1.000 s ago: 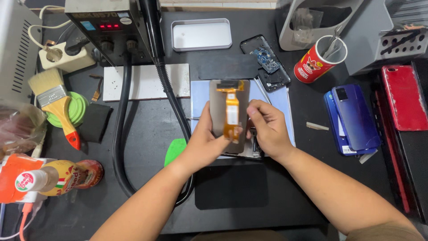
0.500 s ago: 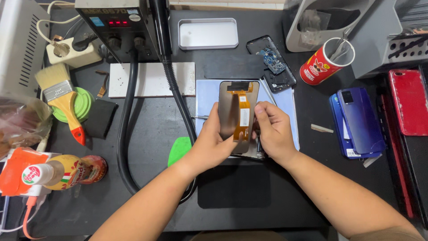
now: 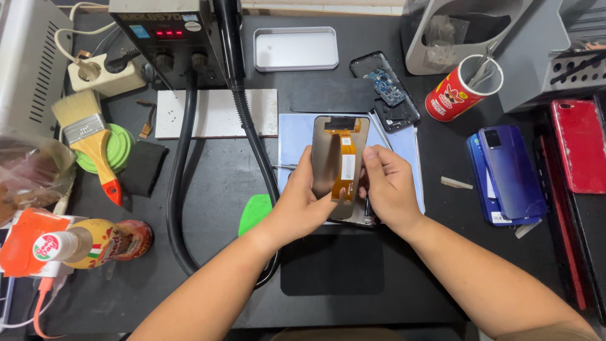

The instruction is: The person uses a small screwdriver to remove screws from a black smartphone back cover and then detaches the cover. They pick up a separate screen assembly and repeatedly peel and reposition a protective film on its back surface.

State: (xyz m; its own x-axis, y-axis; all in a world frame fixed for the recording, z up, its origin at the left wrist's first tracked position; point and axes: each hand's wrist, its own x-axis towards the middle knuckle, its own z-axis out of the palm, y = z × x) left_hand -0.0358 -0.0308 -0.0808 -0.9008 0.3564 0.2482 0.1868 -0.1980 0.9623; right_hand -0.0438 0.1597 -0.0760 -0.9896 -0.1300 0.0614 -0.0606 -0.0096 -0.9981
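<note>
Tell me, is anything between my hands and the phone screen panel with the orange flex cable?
Nothing visible is. The left hand and right hand already hold the screen panel directly, above the pale blue mat.

A phone repair workbench is shown. A hot-air rework station (image 3: pixel 173 38) with a red digital readout and a black hose (image 3: pixel 180 189) is set at the rear of the dark work mat (image 3: pixel 208 208). Several phones are laid about: an opened handset with exposed circuit board (image 3: pixel 385 88), blue phones (image 3: pixel 505 173) and a red phone (image 3: pixel 577 145). A paintbrush (image 3: pixel 91 139), a green pry pick (image 3: pixel 254 211) and a red cup of tools (image 3: pixel 464 88) are kept within reach.
</note>
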